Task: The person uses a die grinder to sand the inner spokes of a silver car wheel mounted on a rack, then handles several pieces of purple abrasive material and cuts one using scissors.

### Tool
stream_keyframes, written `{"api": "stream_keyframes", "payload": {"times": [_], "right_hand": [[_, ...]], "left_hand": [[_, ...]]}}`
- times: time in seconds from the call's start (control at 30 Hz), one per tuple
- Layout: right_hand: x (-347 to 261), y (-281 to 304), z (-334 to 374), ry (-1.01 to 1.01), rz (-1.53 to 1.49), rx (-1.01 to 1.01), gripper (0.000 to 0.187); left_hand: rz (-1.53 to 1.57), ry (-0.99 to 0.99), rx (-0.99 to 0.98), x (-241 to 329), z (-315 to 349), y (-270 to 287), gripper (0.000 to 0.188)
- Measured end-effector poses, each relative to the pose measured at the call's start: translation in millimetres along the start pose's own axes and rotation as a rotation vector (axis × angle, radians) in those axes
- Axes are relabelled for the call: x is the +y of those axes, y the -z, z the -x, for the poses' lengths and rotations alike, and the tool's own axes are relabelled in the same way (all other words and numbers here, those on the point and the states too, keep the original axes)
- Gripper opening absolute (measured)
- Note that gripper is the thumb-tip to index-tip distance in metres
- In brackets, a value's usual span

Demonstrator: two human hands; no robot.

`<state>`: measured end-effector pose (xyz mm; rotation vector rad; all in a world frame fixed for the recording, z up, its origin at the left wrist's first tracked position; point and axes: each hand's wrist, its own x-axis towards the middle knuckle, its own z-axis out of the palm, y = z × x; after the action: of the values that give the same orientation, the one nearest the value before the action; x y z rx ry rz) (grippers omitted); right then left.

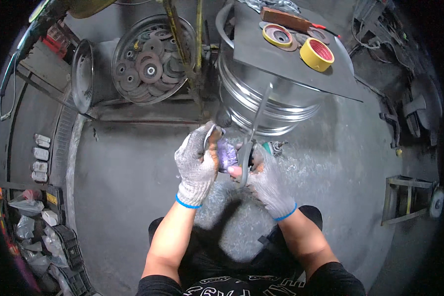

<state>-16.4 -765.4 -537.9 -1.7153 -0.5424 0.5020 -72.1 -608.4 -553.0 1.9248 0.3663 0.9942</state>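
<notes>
Both my hands wear whitish knit gloves with blue cuffs, and they meet in front of me over the floor. My left hand is closed round a crinkled purple piece; its glove is stained orange-brown along the inner side. My right hand is curled, its bare thumb tip close to the purple piece; what its fingers hold is mostly hidden. A grey curved metal bar runs down across the right thumb. Just past the right hand shows a teal tool with a metal end.
Stacked shiny wheel rims support a dark board with yellow tape rolls and a brown block. Worn grinding discs fill a round pan at far left. A metal stand is right; crates lie lower left.
</notes>
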Motion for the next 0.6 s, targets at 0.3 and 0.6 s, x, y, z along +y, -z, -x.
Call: {"api": "stream_keyframes", "payload": {"times": [0.3, 0.6], "right_hand": [[4, 6, 0, -0.102, -0.228, 0.048, 0.043], [11, 9, -2, -0.058, -0.031, 0.075, 0.045]], "left_hand": [[0.36, 0.436, -0.066, 19, -10, -14, 0.026], [0.848, 0.638, -0.016, 7, 0, -25, 0.028]]}}
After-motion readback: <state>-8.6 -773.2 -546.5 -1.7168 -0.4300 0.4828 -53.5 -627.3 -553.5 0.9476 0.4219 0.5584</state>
